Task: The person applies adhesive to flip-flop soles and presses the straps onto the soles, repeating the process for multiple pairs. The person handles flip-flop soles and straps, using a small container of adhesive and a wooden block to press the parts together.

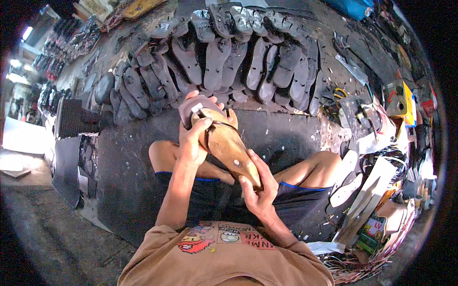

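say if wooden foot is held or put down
Held: left hand grips the wooden foot toward its broad end, right hand its narrow end.

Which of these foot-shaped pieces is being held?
The tan form with the dark strap, between left hand and right hand; the dark soles beyond lie in rows.

Wooden foot form (229,148): underside hidden; narrow end partly covered by the right hand (262,195), some fingers of which are out of sight beneath it. Left hand (193,143): palm obscured by the form. Dark soles (217,62), many: lower ones overlapped, full count not tellable. Brown shirt (205,260): cut off by lower edge. Blue article (350,7): cut off above, kind indeterminable. Hanging stock (62,52), far left: blurred, details too small.
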The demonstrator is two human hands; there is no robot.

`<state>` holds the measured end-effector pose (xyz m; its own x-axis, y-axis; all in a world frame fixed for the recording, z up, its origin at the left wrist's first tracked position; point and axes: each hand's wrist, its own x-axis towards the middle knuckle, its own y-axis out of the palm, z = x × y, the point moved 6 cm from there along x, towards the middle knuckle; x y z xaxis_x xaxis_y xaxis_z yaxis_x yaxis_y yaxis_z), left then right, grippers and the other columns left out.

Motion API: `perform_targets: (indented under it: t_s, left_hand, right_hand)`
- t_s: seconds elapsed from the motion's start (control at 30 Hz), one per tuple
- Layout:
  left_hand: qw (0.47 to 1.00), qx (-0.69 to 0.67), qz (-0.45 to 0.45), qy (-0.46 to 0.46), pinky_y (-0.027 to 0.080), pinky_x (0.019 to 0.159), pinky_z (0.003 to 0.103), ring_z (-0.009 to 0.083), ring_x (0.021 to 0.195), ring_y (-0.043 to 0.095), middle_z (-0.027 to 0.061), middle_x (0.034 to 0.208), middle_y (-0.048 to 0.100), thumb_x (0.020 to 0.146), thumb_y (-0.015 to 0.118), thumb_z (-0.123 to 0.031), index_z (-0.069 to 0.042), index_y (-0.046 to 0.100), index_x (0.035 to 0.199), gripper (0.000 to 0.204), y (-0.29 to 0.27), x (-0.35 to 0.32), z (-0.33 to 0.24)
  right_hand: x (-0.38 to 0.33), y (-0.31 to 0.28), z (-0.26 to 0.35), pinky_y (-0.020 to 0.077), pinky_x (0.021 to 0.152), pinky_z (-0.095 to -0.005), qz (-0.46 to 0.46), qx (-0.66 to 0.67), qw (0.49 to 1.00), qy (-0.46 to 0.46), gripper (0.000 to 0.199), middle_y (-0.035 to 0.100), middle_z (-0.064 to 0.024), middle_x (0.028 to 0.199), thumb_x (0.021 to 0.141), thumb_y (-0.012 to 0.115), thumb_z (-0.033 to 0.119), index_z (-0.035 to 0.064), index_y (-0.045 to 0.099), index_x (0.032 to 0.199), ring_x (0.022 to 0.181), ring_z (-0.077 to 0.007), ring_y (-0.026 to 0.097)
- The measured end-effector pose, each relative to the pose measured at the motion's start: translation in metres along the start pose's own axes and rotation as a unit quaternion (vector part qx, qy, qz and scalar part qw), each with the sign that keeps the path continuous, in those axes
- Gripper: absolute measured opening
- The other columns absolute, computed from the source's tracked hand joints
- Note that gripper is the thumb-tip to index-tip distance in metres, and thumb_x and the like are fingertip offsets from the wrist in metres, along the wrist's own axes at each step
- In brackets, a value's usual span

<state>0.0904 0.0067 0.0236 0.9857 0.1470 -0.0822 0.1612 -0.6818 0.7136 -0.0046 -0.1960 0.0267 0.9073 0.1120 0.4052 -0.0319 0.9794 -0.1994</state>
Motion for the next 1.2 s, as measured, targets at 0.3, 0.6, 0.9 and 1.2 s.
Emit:
perform_targets:
  t_s: [0.3, 0.6, 0.9, 1.2]
  left_hand:
    - [0.999, 0.033, -0.007, 0.010, 0.044, 0.120, 0.050, 0.0287, 0.138, 0.056, 0.0120, 0.151, 0.054, 0.100, 0.072, -0.041, -0.013, 0.024, 0.170, 0.090, -0.014, -0.012, 0.010]
    - [0.985, 0.108, -0.104, -0.084, 0.060, 0.091, 0.037, 0.0228, 0.102, 0.074, 0.0151, 0.121, 0.075, 0.098, 0.071, -0.023, 0.003, 0.064, 0.134, 0.045, -0.028, -0.026, 0.032]
    - [0.985, 0.127, -0.086, -0.074, 0.062, 0.084, 0.037, 0.0216, 0.093, 0.076, 0.0125, 0.111, 0.077, 0.099, 0.071, -0.019, 0.000, 0.069, 0.124, 0.031, -0.016, -0.021, 0.021]
    - [0.973, 0.128, -0.187, -0.042, 0.061, 0.087, 0.037, 0.0216, 0.099, 0.072, 0.0126, 0.117, 0.069, 0.089, 0.087, -0.014, 0.002, 0.057, 0.133, 0.056, -0.014, -0.024, 0.026]
  right_hand:
    - [-0.019, 0.022, -0.074, 0.0571, 0.104, -0.0393, -0.047, 0.528, 0.750, 0.395, 0.055, 0.069, -0.0169, 0.136, 0.108, 0.064, 0.030, -0.0034, 0.052, 0.150, 0.119, -0.0250, 0.070]
    - [0.000, 0.020, -0.093, 0.0481, 0.114, -0.0401, 0.078, 0.235, 0.905, 0.344, 0.055, 0.068, -0.0155, 0.140, 0.114, 0.051, 0.039, 0.0003, 0.052, 0.153, 0.129, -0.0269, 0.064]
    - [0.043, 0.038, -0.052, 0.0423, 0.119, -0.0401, 0.183, 0.268, 0.904, 0.278, 0.068, 0.060, -0.0156, 0.148, 0.101, 0.075, 0.020, -0.0028, 0.044, 0.157, 0.137, -0.0247, 0.057]
    - [0.029, 0.036, -0.057, 0.0360, 0.124, -0.0423, 0.099, 0.290, 0.911, 0.277, 0.080, 0.053, -0.0264, 0.156, 0.097, 0.080, 0.020, -0.0075, 0.038, 0.159, 0.150, -0.0306, 0.047]
